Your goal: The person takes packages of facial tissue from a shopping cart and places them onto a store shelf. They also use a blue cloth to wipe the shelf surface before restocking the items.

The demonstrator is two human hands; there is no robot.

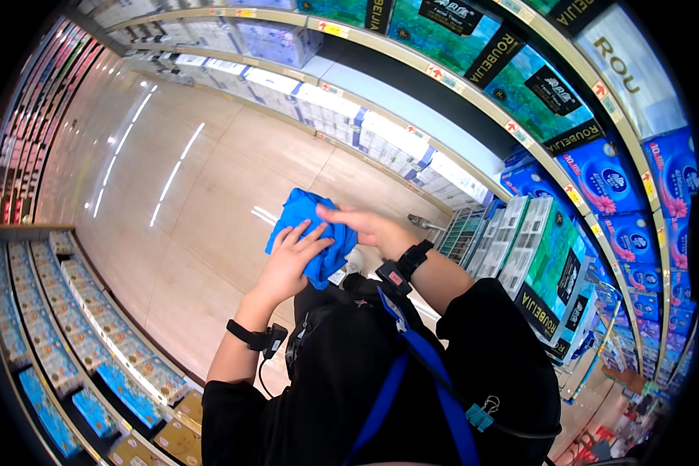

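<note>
A bundled blue cloth (326, 256) is held between both hands in front of my body, above the aisle floor. My left hand (294, 247) lies over its lower left part with the fingers spread across the folds. On the right side, my right hand (355, 224) grips the cloth's upper edge, its thumb on top and the other fingers partly hidden beneath. Each wrist wears a black strap with a small device.
A wire shopping cart (460, 233) loaded with green tissue packs (550, 262) stands at my right. Shelves of tissue packs (611, 175) curve along the top and right. Another shelf unit (93, 338) stands at the lower left. Tiled floor (209, 175) lies between them.
</note>
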